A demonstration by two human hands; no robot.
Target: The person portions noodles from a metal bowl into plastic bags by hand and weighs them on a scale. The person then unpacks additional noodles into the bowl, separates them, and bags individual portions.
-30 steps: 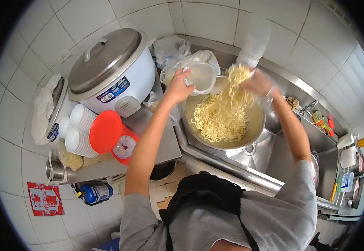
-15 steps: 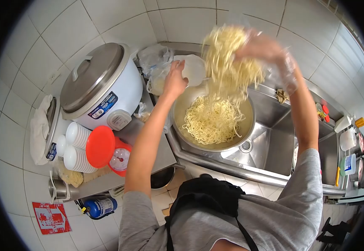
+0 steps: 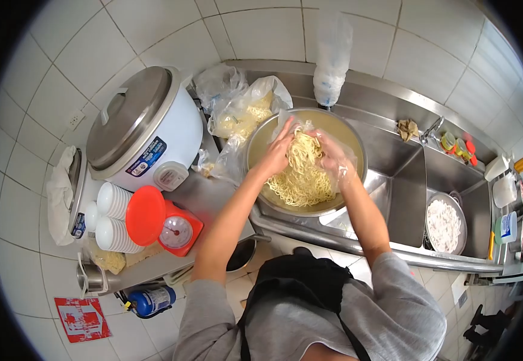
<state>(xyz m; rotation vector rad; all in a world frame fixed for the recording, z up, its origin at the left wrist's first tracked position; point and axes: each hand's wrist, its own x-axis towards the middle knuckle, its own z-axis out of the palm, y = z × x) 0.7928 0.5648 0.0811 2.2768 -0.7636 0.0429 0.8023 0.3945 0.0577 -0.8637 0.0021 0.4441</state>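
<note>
Yellow noodles [image 3: 300,186] are heaped in a large metal bowl [image 3: 358,141] at the sink's left end. My left hand [image 3: 278,151], fingers pointing up and forward, presses the left side of a raised clump. Opposite it, my right hand [image 3: 332,156] wears a loose clear plastic glove [image 3: 347,171] and grips the clump from the right. Clear film also shows by the left fingertips; whose plastic it is I cannot tell. Left of the bowl, a clear plastic bag [image 3: 246,114] has more noodles in it.
A rice cooker [image 3: 147,129], a red scale [image 3: 183,227] and stacked white cups [image 3: 117,233] occupy the left counter. Behind the bowl stands a tall plastic-wrapped stack [image 3: 329,78]. A pan [image 3: 461,231] of white strips sits in the right basin [image 3: 415,198]. A faucet [image 3: 433,128] rises behind.
My right hand has come down with the lifted noodles into the bowl. My left hand has moved right from beside the plastic bag to the noodles.
</note>
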